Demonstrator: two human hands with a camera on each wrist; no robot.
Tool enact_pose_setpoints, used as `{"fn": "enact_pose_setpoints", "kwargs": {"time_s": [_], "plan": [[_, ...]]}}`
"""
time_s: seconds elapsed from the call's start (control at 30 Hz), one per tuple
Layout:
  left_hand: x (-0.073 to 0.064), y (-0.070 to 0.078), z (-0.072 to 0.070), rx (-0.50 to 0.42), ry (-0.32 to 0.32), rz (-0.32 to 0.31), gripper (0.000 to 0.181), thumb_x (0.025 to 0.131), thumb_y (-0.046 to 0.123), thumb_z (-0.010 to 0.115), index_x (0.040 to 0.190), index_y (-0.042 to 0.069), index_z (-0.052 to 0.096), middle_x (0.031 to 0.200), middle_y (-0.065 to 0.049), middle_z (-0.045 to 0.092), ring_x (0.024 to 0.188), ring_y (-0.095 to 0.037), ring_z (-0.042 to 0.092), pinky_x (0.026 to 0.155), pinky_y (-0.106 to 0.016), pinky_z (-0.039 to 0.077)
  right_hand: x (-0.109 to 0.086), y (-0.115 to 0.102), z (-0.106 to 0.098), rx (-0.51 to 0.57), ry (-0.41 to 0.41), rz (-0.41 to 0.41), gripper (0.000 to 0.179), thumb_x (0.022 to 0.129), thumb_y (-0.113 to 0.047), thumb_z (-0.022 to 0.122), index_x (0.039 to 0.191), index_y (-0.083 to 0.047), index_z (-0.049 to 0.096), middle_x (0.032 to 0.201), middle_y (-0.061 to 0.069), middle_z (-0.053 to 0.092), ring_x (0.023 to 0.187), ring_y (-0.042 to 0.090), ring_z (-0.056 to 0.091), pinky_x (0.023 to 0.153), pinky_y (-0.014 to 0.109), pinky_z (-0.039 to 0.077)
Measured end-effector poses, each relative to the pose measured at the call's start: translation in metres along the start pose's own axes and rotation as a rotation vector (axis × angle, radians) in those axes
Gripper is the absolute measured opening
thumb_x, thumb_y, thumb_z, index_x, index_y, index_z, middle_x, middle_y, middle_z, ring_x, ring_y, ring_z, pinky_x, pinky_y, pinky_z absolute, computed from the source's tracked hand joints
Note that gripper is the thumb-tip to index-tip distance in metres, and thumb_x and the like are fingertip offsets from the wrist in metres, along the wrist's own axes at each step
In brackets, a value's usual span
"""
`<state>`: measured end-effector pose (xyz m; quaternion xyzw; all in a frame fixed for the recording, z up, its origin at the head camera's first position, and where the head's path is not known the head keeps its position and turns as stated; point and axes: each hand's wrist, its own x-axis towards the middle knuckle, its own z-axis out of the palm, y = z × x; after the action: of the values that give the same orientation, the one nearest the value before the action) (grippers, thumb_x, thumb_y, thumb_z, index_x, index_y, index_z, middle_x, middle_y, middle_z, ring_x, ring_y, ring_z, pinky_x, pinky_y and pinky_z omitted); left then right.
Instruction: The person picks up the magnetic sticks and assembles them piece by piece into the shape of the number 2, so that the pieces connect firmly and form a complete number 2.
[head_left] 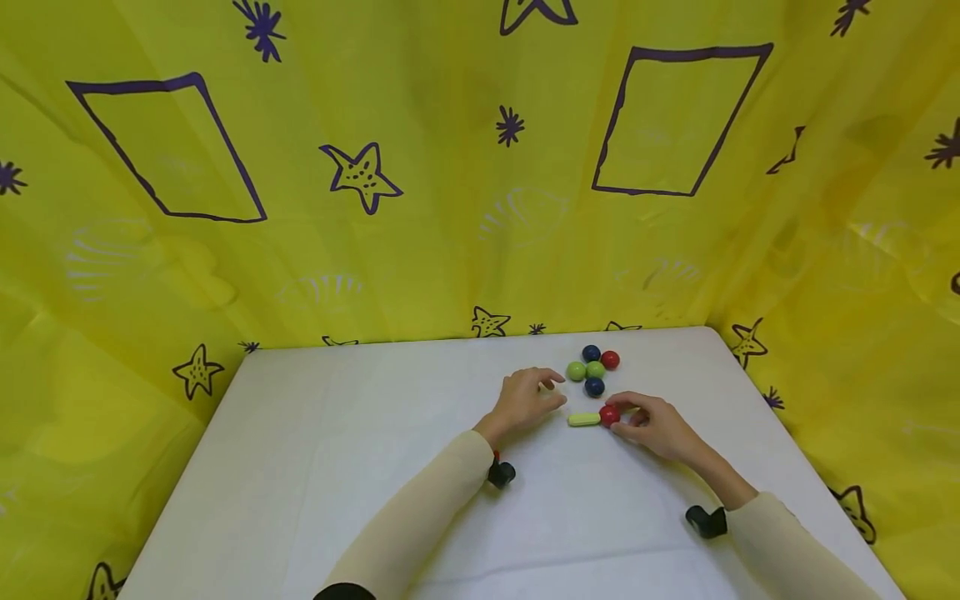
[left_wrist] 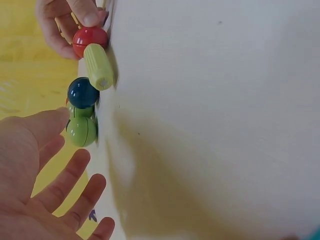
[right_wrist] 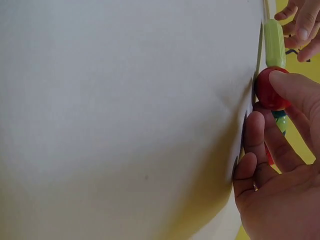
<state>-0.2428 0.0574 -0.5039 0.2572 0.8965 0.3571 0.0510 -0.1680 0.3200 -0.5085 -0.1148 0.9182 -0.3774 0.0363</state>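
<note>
In the head view my right hand (head_left: 660, 427) pinches a glossy red ball (head_left: 610, 416) between thumb and fingers. A ribbed light green stick (head_left: 583, 420) lines up end-on with the ball, like a maraca's handle, and points toward my left hand. The right wrist view has my thumb across the red ball (right_wrist: 271, 89), with the green stick (right_wrist: 275, 45) beyond it. My left hand (head_left: 525, 396) holds nothing; its fingers are spread and loosely bent, left of the stick. Close behind sits a cluster of balls: green (head_left: 576, 371), dark blue (head_left: 595, 387) and red (head_left: 611, 360).
A white-covered table (head_left: 360, 467) spreads under both arms. Yellow cloth (head_left: 435, 250) with purple drawings hangs behind and along both sides. Small dark cameras sit at the left wrist (head_left: 501, 474) and right wrist (head_left: 707, 522).
</note>
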Motion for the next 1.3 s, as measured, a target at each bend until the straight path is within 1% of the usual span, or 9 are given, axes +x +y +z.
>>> {"fn": "enact_pose_setpoints", "kwargs": {"time_s": [0.23,0.37,0.5,0.6,0.7,0.87,1.0,1.17,1.3], "plan": [[0.012,0.005,0.004,-0.023,0.087,-0.038,0.035,0.096,0.031,0.074,0.128,0.017,0.072,0.114,-0.002,0.073,0.110,-0.021,0.062,0.098,-0.045,0.040,-0.002,0.002,-0.005,0.012,0.008,-0.001,0.037,0.091,-0.013,0.078,0.126,-0.008,0.069,0.107,0.006,0.069,0.081,0.019,0.057,0.070,0.024,0.049],[0.020,0.006,0.010,-0.003,0.112,-0.049,0.036,0.095,0.031,0.075,0.129,0.019,0.071,0.117,-0.002,0.072,0.112,-0.022,0.062,0.099,-0.046,0.041,-0.001,0.004,-0.004,0.020,0.014,0.005,0.037,0.091,-0.014,0.078,0.126,-0.008,0.068,0.106,0.005,0.069,0.079,0.019,0.056,0.068,0.024,0.048],[0.028,0.008,0.020,0.026,0.117,-0.058,0.039,0.096,0.033,0.074,0.132,0.020,0.069,0.122,-0.001,0.071,0.115,-0.020,0.062,0.097,-0.043,0.042,-0.001,0.006,-0.003,0.029,0.021,0.016,0.038,0.091,-0.015,0.078,0.127,-0.007,0.068,0.105,0.005,0.068,0.078,0.018,0.055,0.066,0.024,0.048],[0.032,0.011,0.024,0.060,0.130,-0.059,0.041,0.096,0.033,0.074,0.134,0.021,0.068,0.125,0.000,0.070,0.116,-0.019,0.061,0.094,-0.040,0.042,0.000,0.005,-0.002,0.038,0.027,0.022,0.039,0.091,-0.014,0.078,0.128,-0.007,0.068,0.105,0.006,0.068,0.080,0.020,0.056,0.067,0.023,0.049],[0.034,0.014,0.024,0.092,0.138,-0.066,0.042,0.095,0.033,0.074,0.136,0.021,0.067,0.126,0.000,0.069,0.116,-0.019,0.061,0.094,-0.039,0.042,0.001,0.005,-0.002,0.043,0.030,0.021,0.039,0.092,-0.015,0.078,0.128,-0.008,0.068,0.105,0.006,0.068,0.081,0.021,0.056,0.068,0.023,0.049],[0.035,0.018,0.024,0.146,0.112,-0.086,0.044,0.096,0.034,0.073,0.137,0.023,0.066,0.127,0.002,0.070,0.115,-0.019,0.061,0.095,-0.039,0.042,0.000,0.006,-0.003,0.055,0.024,0.027,0.038,0.093,-0.016,0.078,0.128,-0.006,0.068,0.102,0.006,0.067,0.080,0.019,0.055,0.066,0.023,0.048],[0.036,0.018,0.026,0.180,0.102,-0.082,0.042,0.096,0.034,0.073,0.136,0.023,0.067,0.127,0.003,0.070,0.112,-0.019,0.061,0.094,-0.039,0.043,-0.002,0.007,-0.003,0.053,0.027,0.031,0.038,0.092,-0.016,0.078,0.128,-0.006,0.068,0.101,0.005,0.066,0.080,0.019,0.055,0.067,0.023,0.048],[0.039,0.018,0.030,0.194,0.105,-0.079,0.039,0.096,0.034,0.073,0.133,0.021,0.069,0.121,0.003,0.072,0.107,-0.018,0.062,0.091,-0.038,0.043,-0.003,0.009,-0.001,0.048,0.036,0.028,0.037,0.092,-0.016,0.078,0.126,-0.007,0.068,0.101,0.005,0.066,0.080,0.019,0.055,0.068,0.023,0.048],[0.040,0.018,0.030,0.205,0.122,-0.079,0.033,0.094,0.035,0.075,0.123,0.021,0.072,0.111,0.004,0.073,0.101,-0.017,0.063,0.087,-0.036,0.044,-0.004,0.009,0.000,0.052,0.040,0.027,0.036,0.091,-0.016,0.079,0.125,-0.008,0.069,0.100,0.004,0.066,0.078,0.017,0.055,0.067,0.023,0.047]]}}
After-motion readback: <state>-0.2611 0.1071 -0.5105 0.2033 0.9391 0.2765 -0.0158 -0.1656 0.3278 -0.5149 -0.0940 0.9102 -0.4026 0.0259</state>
